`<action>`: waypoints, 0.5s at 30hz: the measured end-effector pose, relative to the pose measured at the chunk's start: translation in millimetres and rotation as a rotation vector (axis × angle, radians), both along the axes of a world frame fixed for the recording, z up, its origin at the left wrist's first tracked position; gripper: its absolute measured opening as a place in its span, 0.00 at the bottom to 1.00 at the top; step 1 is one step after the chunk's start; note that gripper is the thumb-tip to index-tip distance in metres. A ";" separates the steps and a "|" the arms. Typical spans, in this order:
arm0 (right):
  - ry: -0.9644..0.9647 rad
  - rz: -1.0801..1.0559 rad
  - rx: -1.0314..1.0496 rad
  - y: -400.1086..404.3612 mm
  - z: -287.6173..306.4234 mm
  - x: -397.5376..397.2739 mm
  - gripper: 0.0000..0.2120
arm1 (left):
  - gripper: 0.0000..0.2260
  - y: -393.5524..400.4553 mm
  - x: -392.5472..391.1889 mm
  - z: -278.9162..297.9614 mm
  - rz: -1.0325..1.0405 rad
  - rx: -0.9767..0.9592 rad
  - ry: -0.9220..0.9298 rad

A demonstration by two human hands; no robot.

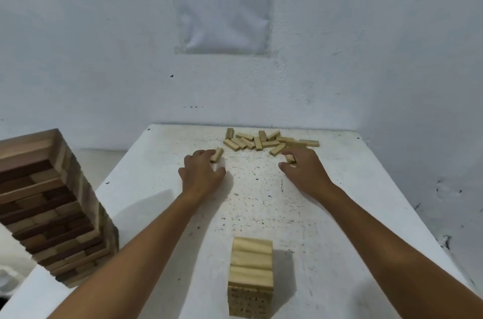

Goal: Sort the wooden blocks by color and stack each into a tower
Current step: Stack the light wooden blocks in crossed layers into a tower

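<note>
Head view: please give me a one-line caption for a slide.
Both hands, left hand and right hand, each take a pale block from the pile; a pale tower stands nearer.

A white tabletop [339,214], speckled with dark flecks and chipped paint, spreads beneath and beyond both hands to a rough white wall [78,44], where, high above the hands, a printed sheet [222,5] in a clear plastic sleeve hangs, its small text too blurred to read.

Pale loose blocks [264,140] lie scattered beyond pale tower [251,277].
</note>
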State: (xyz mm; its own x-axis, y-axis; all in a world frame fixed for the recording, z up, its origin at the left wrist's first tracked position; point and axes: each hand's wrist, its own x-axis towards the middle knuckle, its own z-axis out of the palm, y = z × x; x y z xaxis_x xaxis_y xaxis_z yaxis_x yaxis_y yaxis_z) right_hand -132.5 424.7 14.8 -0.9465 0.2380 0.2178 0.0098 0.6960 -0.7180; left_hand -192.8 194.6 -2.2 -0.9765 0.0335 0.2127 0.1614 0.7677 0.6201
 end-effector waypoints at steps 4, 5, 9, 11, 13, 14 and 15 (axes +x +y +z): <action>-0.148 -0.078 0.324 6.5 -5.4 -37.9 0.25 | 0.18 6.3 -16.0 -9.5 0.028 -0.081 0.015; -0.174 -0.095 0.384 7.7 -6.4 -44.2 0.28 | 0.16 8.2 -16.6 -9.9 0.034 -0.064 0.030; -0.247 -0.101 0.517 6.1 -13.7 -64.4 0.30 | 0.11 15.4 -17.2 -7.0 0.034 0.025 0.062; -0.241 -0.098 0.550 4.2 -16.6 -68.5 0.27 | 0.07 15.2 -16.2 -7.0 0.033 0.024 0.067; -0.248 -0.100 0.556 3.3 -17.0 -70.2 0.26 | 0.06 14.6 -17.2 -9.8 0.035 0.007 0.087; -0.253 -0.106 0.542 3.7 -17.0 -70.6 0.27 | 0.06 14.8 -17.2 -10.7 0.036 -0.001 0.099; -0.259 -0.115 0.526 4.7 -17.1 -70.9 0.28 | 0.06 14.4 -18.0 -11.7 0.039 -0.016 0.106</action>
State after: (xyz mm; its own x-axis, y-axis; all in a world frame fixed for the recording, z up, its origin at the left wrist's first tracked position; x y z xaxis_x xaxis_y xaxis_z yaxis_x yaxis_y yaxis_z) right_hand -203.4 429.4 -2.3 -0.9590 0.2651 0.1000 0.2351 0.9415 -0.2413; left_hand -210.8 209.0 -13.9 -0.9492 0.0000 0.3147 0.1953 0.7841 0.5891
